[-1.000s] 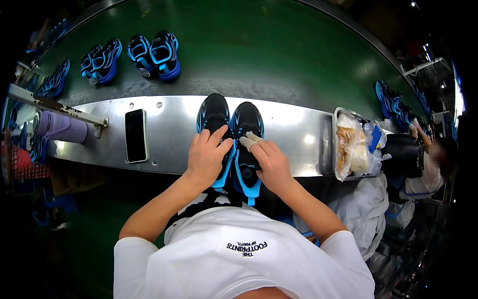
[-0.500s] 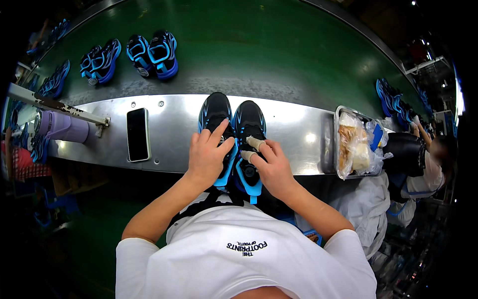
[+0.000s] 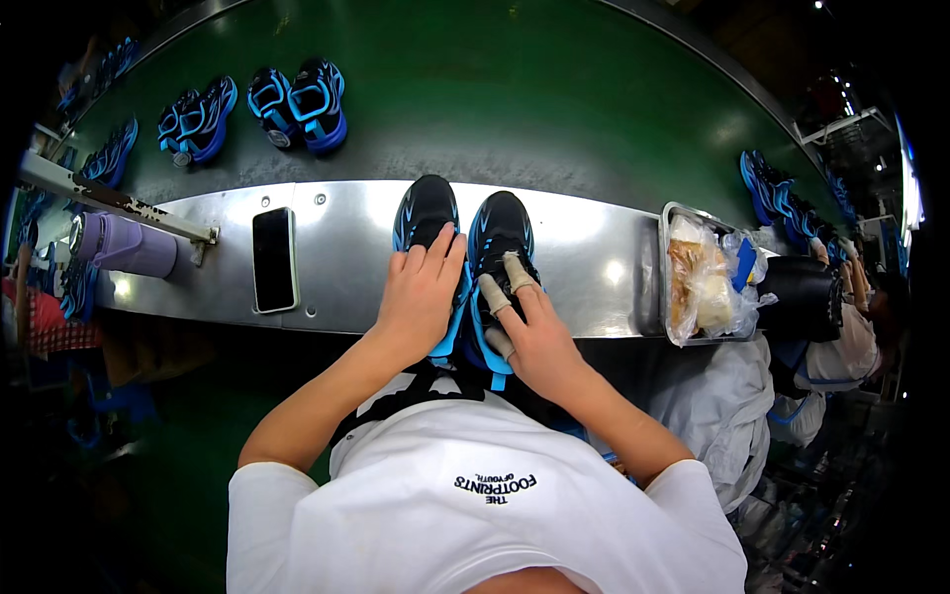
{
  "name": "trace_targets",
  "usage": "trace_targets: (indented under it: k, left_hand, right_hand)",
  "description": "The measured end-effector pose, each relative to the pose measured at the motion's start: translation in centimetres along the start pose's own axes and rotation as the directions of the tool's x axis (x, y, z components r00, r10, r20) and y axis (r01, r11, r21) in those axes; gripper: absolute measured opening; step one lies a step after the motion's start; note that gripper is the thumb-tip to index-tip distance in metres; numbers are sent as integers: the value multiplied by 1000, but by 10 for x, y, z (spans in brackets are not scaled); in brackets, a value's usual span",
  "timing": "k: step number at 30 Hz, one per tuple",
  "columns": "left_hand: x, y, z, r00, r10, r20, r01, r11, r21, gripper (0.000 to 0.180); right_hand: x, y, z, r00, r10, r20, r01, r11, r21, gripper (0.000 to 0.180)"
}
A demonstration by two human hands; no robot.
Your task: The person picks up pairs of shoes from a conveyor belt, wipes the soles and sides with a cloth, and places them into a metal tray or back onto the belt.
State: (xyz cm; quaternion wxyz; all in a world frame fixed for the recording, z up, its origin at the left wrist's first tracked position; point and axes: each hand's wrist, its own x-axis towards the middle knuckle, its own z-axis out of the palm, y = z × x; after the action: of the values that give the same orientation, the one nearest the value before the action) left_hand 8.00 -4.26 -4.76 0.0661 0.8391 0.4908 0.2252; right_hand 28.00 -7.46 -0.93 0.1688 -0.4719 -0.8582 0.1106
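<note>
From the head view, two black shoes with bright blue trim stand side by side, toes pointing away, on the metal table [image 3: 336, 257]. The left hand [image 3: 421, 297] lies flat over the left shoe [image 3: 426, 213]; the right hand [image 3: 529, 332], fingers taped, presses the right shoe [image 3: 500, 233]. One phone [image 3: 274, 259] lies nearby.

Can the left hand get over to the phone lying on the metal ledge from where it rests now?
Probably yes. The left hand lies on the left shoe, and the phone lies flat to its left on the metal ledge, with bare metal between them.
</note>
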Motion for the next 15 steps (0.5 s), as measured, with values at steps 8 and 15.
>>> trace_targets:
  k: [8, 15]
  left_hand:
    - [20, -18, -40, 948, -297, 117, 316, 817, -483, 14]
    - [16, -7, -21, 970, -193, 149, 240, 862, -446, 17]
  right_hand:
    - [28, 13, -40, 945, 102, 311, -199, 933, 301, 30]
    - [22, 24, -17, 998, 25, 55, -39, 962, 270, 31]
